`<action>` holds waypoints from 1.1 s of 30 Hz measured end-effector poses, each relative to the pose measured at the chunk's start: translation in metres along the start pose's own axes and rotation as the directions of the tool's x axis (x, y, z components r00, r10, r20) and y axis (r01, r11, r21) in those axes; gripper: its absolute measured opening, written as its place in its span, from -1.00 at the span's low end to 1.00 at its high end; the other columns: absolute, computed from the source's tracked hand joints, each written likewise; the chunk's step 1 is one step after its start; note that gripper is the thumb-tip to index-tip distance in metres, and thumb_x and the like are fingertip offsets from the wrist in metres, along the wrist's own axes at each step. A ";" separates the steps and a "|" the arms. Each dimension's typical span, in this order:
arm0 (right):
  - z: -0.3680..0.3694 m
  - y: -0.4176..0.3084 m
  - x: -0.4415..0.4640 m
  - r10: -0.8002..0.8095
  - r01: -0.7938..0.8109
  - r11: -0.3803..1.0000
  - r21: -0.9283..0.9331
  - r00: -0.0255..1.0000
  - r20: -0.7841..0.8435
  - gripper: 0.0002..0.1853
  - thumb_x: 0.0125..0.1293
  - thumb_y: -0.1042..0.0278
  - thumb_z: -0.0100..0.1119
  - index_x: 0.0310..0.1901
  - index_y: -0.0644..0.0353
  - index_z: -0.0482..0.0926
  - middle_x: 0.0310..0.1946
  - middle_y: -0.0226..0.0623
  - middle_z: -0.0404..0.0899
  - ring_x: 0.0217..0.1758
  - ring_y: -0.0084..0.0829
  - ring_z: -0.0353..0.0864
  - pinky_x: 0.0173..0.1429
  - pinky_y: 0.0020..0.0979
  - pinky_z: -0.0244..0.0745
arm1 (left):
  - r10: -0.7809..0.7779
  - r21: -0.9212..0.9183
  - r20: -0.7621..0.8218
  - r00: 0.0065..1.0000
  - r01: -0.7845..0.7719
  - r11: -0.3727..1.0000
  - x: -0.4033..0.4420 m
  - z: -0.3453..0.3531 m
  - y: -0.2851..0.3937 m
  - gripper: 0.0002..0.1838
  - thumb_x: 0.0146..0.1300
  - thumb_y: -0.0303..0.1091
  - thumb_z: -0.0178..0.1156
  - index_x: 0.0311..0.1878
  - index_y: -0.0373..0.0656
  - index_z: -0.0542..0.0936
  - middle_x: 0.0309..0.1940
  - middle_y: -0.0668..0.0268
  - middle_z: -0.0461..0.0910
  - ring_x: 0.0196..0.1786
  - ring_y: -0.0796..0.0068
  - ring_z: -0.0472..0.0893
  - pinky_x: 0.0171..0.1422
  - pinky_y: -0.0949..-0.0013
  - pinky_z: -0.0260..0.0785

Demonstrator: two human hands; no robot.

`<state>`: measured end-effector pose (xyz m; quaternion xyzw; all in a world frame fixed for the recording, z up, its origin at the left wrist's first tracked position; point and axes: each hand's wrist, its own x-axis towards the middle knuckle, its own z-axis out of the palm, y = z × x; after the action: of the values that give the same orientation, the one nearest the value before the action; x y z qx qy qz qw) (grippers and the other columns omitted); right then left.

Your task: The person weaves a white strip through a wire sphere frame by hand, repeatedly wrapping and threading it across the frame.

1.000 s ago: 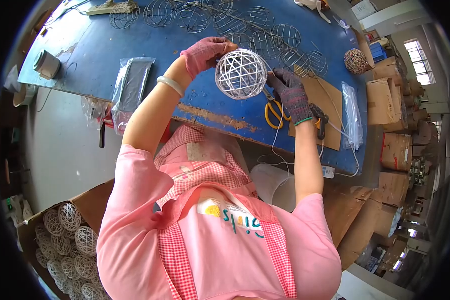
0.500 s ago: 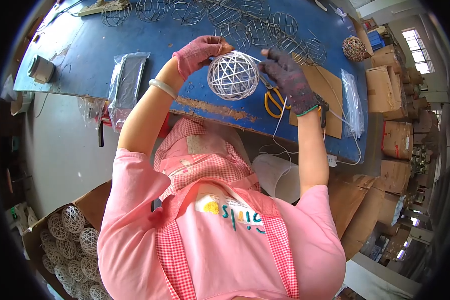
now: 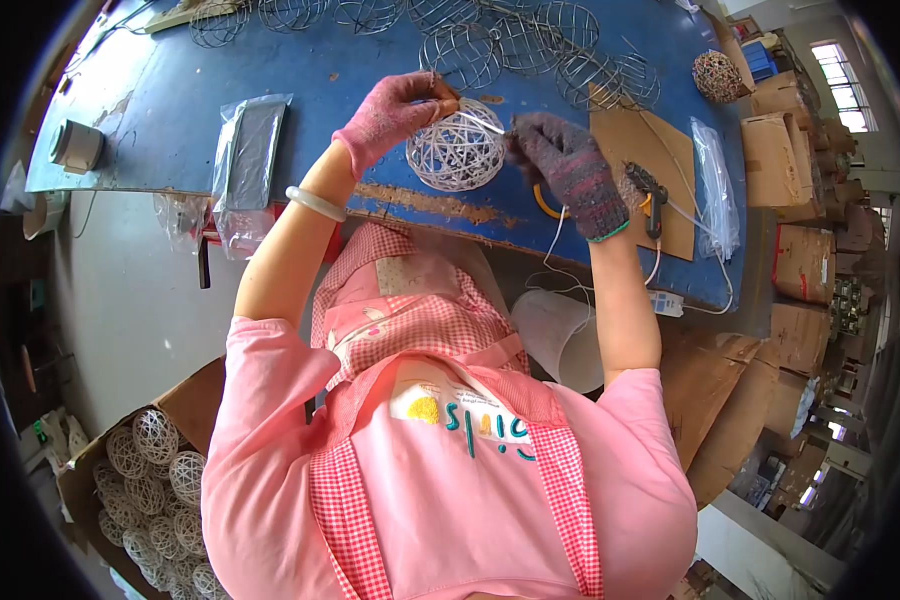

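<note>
Over the table, the left hand gripped a white ball, the right hand its strand; the box nearby held seemingly similar balls.

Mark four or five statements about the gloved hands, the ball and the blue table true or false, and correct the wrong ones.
1. The left hand wears a pink glove. True.
2. A white strand spans the gap between the hands. True.
3. The right hand wears a white glove. False; its glove is dark, with a green edge.
4. The glue gun lies inside the ball. False; it lies on the cardboard sheet.
</note>
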<state>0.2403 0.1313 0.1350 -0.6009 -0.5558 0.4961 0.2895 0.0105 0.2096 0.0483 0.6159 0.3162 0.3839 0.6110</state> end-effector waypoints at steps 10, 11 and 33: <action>0.012 0.060 0.014 -0.402 0.396 0.899 0.188 0.916 -0.009 -0.82 0.43 0.46 0.01 -0.07 0.29 0.60 0.07 -0.27 0.59 0.03 -0.51 0.59 0.12 -0.50 0.48 | -0.031 -0.081 0.004 1.000 0.031 0.996 -0.001 -0.003 -0.012 -0.80 0.32 -0.32 0.26 -0.14 -0.26 0.63 -0.12 0.39 0.60 -0.12 0.65 0.53 0.06 0.51 0.39; 0.013 0.060 0.015 -0.453 0.452 0.888 0.087 0.892 -0.011 -0.79 0.44 0.49 0.00 0.00 0.29 0.57 0.09 -0.25 0.58 0.03 -0.48 0.59 0.13 -0.49 0.51 | -0.034 -0.080 0.007 0.999 0.034 0.996 0.001 -0.002 -0.013 -0.80 0.32 -0.32 0.26 -0.14 -0.26 0.63 -0.12 0.39 0.60 -0.12 0.65 0.53 0.06 0.51 0.39; 0.002 0.052 0.013 -0.354 0.386 0.919 0.084 0.899 -0.258 -0.72 0.40 0.32 0.17 0.08 0.22 0.57 0.01 -0.35 0.64 -0.03 -0.58 0.59 0.07 -0.52 0.50 | -0.028 -0.279 -0.012 1.000 0.023 0.960 0.002 0.009 -0.019 -0.79 0.32 -0.30 0.28 -0.09 -0.22 0.60 -0.05 0.30 0.63 -0.07 0.60 0.59 0.09 0.49 0.46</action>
<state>0.2566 0.1322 0.0840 -0.5183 -0.5871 0.3923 0.4825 0.0205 0.2082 0.0303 0.5166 0.2716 0.4215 0.6941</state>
